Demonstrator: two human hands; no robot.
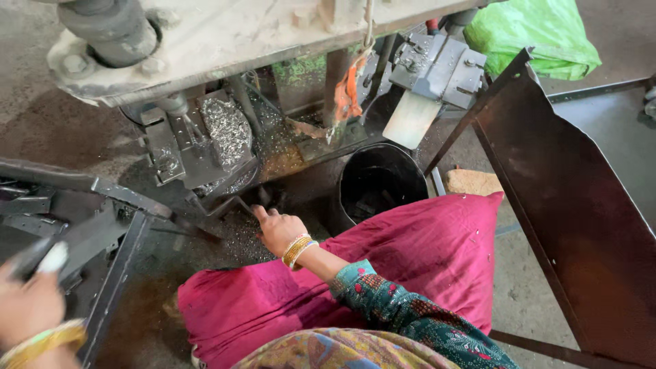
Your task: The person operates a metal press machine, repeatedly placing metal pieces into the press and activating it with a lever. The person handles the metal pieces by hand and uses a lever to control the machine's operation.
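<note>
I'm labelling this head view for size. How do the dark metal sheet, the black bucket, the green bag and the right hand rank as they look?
1. dark metal sheet
2. green bag, partly cut off
3. black bucket, close to the bag, so unsure
4. right hand

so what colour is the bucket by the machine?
Black bucket, seen in the head view.

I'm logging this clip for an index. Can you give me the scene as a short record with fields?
setting: workshop floor beside a metal press
left hand: blurred at the left edge, holds a small dark part; grip unclear
right hand: reaches to a dark metal piece under the press
nearby: black bucket, metal shavings, green bag
lap: magenta cloth
</note>
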